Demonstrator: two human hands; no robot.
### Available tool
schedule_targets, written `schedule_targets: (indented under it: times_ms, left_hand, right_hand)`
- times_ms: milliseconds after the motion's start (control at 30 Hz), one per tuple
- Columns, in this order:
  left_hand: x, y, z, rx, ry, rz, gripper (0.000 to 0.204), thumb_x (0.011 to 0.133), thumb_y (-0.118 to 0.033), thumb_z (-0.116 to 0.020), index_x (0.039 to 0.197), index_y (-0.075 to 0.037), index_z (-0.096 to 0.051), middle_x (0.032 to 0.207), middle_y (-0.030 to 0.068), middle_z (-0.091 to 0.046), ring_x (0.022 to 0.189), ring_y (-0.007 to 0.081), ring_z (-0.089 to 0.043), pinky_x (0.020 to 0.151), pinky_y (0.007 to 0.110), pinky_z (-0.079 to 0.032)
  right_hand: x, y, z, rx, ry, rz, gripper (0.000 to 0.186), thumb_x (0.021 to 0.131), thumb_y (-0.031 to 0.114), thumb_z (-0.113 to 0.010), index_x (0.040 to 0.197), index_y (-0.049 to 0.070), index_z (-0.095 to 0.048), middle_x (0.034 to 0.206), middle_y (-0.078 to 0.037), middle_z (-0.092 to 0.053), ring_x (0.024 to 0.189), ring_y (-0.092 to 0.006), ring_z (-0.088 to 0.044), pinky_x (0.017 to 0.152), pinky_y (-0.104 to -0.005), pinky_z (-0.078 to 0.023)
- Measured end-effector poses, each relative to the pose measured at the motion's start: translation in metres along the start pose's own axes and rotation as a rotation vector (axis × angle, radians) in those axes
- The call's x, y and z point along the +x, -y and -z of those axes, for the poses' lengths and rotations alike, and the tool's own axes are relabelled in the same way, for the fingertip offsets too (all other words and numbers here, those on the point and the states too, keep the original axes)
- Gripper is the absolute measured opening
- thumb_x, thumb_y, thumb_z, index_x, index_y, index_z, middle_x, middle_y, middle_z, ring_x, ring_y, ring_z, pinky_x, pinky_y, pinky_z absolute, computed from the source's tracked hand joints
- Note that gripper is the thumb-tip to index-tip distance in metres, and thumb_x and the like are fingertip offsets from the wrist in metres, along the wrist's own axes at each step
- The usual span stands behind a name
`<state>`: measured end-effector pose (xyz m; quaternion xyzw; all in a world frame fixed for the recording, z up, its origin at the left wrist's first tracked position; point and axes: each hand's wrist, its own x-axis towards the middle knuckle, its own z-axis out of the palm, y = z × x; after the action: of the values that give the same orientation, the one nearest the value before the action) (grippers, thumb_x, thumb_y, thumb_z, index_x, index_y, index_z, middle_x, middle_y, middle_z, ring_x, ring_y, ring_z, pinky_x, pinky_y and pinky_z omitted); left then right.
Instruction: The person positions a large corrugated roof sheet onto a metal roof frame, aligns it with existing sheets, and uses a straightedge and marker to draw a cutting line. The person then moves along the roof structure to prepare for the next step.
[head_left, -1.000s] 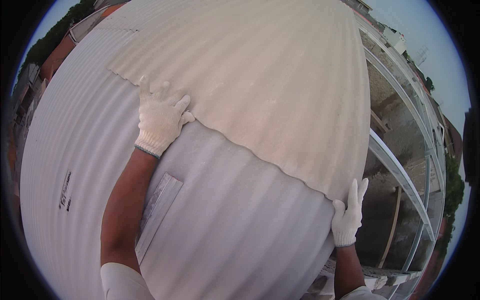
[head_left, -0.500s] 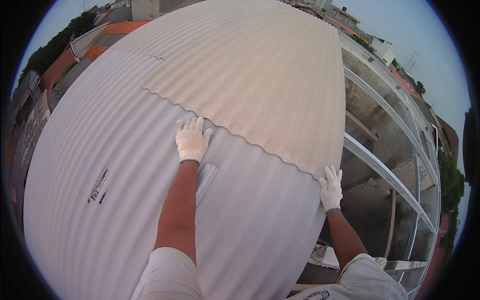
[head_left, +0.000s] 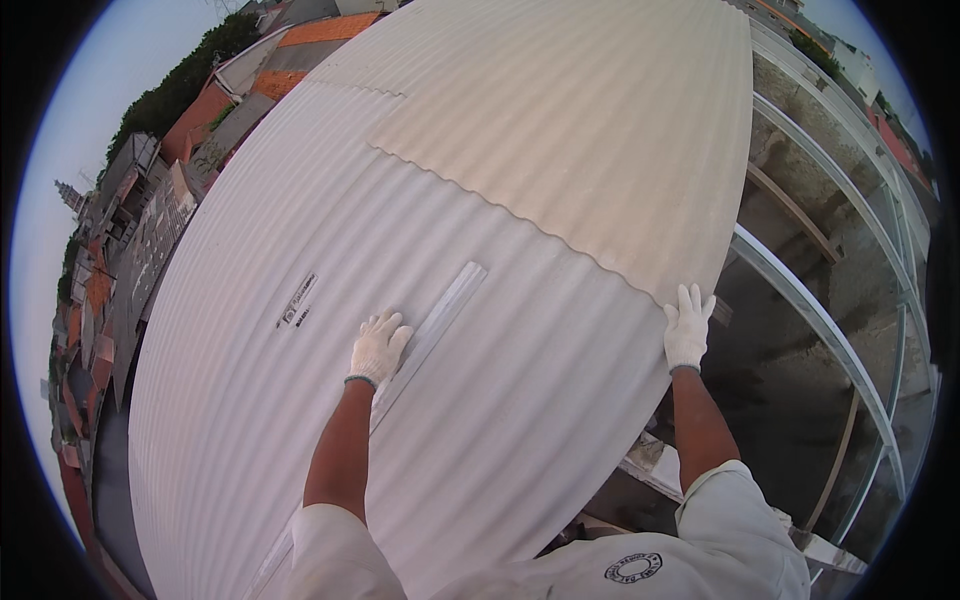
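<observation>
My left hand, in a white knitted glove, lies palm down on a grey corrugated roofing sheet, its fingers stretched out. Right beside it a narrow metal bar rests along the ridges, running partly under my left forearm. A cream-coloured corrugated sheet overlaps the far part of the grey one with a wavy edge. At that sheet's near right corner is my gloved right hand, fingers extended, touching the roof's right edge. Its palm side is hidden.
To the right, past the sheets' edge, a metal frame spans an open drop with a dark wall below. A wooden batten crosses under it. Several tiled and metal rooftops lie beyond the left edge.
My left hand has drawn back from the cream sheet's edge to beside the metal bar. My right hand stays at the corner, and the view has swung left.
</observation>
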<state>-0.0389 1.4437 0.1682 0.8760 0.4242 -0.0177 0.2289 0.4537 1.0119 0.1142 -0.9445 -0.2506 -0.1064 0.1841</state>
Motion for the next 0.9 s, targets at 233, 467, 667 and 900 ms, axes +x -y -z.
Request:
schedule_targets:
  times_ms: [233,467,667,900]
  left_hand:
    - [-0.342,0.023,-0.094,0.156,-0.288,0.547,0.09,0.112,-0.053,-0.079,0.182,-0.005,-0.051,0.192,0.0245,-0.047,0.18,0.0489,-0.037,0.152,0.062,-0.021]
    - [-0.482,-0.028,-0.215,0.012,-0.434,1.047,0.074,0.123,-0.043,-0.063,0.183,-0.001,-0.05,0.194,0.0282,-0.043,0.182,0.0481,-0.033,0.153,0.061,-0.017]
    - [-0.471,-0.022,-0.223,0.129,-0.603,0.883,0.074,0.127,-0.053,-0.057,0.173,0.004,-0.064,0.176,0.0359,-0.064,0.16,0.0552,-0.062,0.143,0.06,-0.042]
    - [-0.469,-0.034,-0.211,0.136,-0.653,0.824,0.073,0.127,-0.056,-0.053,0.162,0.004,-0.074,0.167,0.0384,-0.069,0.154,0.0582,-0.065,0.139,0.065,-0.044]
  right_hand:
    - [0.003,-0.006,-0.005,-0.03,0.024,0.02,0.058,0.12,0.033,-0.076,0.173,0.011,-0.068,0.187,-0.02,-0.057,0.177,-0.0611,-0.035,0.141,-0.0643,-0.044]
    - [-0.001,-0.003,0.0,0.023,-0.015,0.038,0.056,0.119,0.038,-0.076,0.169,0.013,-0.07,0.184,-0.018,-0.059,0.174,-0.061,-0.039,0.136,-0.0657,-0.049]
    - [-0.004,0.007,0.015,0.033,-0.023,0.028,0.057,0.116,0.038,-0.08,0.167,0.015,-0.071,0.185,-0.016,-0.058,0.173,-0.0603,-0.042,0.133,-0.0665,-0.052]
    - [-0.004,0.014,0.027,0.059,0.043,-0.023,0.057,0.115,0.038,-0.081,0.166,0.014,-0.071,0.183,-0.016,-0.058,0.173,-0.0614,-0.04,0.133,-0.0664,-0.052]
